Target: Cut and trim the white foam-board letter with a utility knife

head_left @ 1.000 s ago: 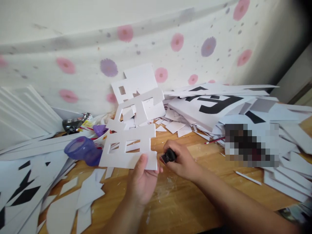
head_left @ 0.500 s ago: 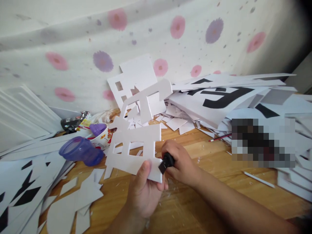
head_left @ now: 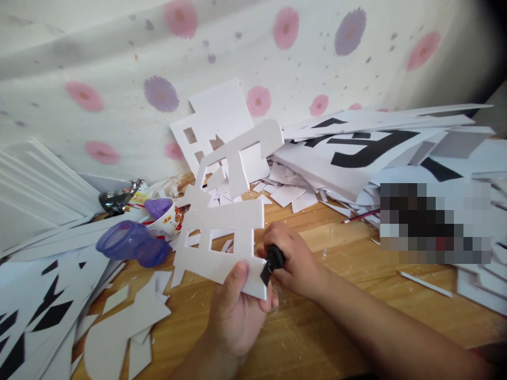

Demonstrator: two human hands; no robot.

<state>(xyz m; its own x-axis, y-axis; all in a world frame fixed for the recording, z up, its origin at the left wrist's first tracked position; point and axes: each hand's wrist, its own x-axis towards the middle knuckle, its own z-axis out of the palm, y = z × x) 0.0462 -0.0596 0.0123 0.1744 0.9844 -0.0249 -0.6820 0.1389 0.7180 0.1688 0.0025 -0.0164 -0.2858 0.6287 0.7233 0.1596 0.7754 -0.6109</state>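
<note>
A white foam board cutout (head_left: 214,211), with square openings and a curved upper arm, is held up over the wooden table. My left hand (head_left: 236,311) grips its lower right part, thumb on the front face and fingers behind. My right hand (head_left: 291,258) is closed round the black handle of a utility knife (head_left: 270,265). The knife's dark blade lies at the right edge of the cutout, just above its lower corner. Fingertips of both hands come close together behind that corner.
Cut boards with black shapes (head_left: 368,150) are piled at the right, behind a red pencil (head_left: 360,215). At the left are a translucent purple cup (head_left: 134,244), a paper tub (head_left: 168,221) and more sheets (head_left: 35,301). Another cutout (head_left: 225,113) leans on the flowered curtain (head_left: 206,58). White scraps (head_left: 130,322) litter the wooden table (head_left: 317,338).
The view has shifted slightly. The knife blade has tilted a little more upright at the cutout's right edge. Both hands keep their holds.
</note>
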